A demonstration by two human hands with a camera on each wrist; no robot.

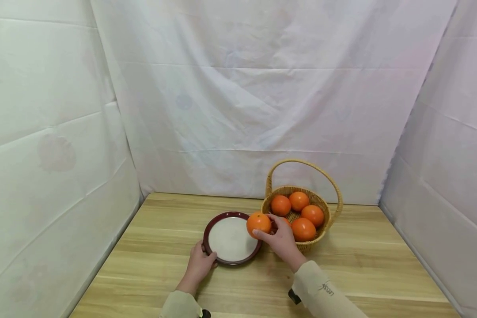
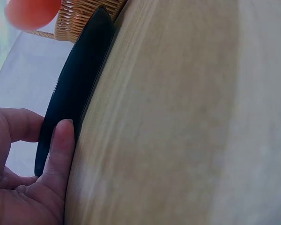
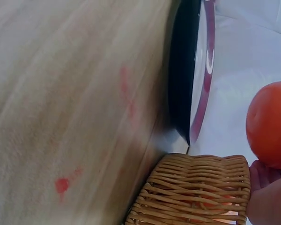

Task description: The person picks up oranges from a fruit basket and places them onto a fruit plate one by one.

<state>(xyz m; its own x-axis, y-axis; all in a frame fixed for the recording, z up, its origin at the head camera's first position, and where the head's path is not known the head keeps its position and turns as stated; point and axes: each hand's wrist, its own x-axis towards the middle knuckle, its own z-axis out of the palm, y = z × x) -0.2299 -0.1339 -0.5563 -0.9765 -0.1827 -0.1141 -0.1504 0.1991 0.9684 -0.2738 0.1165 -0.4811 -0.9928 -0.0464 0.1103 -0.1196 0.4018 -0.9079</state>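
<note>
My right hand (image 1: 283, 240) holds an orange (image 1: 258, 224) between thumb and fingers, above the gap between plate and basket. In the right wrist view that orange (image 3: 271, 124) hangs clear of the table, beside the basket's wall. At the plate's near left edge, my left hand (image 1: 200, 263) grips the rim of a white plate (image 1: 232, 239) with a dark red border. The left wrist view shows the thumb on the plate's dark outer side (image 2: 77, 79). Several more oranges (image 1: 304, 229) lie in the wicker basket (image 1: 330, 216), one partly hidden behind my right hand.
The basket's tall arched handle (image 1: 302, 162) rises over its right half. Wood-grain table (image 1: 159, 238) surface surrounds plate and basket. White cloth (image 1: 230, 110) hangs behind and on both sides. Small red marks (image 3: 62, 185) show on the table near the basket.
</note>
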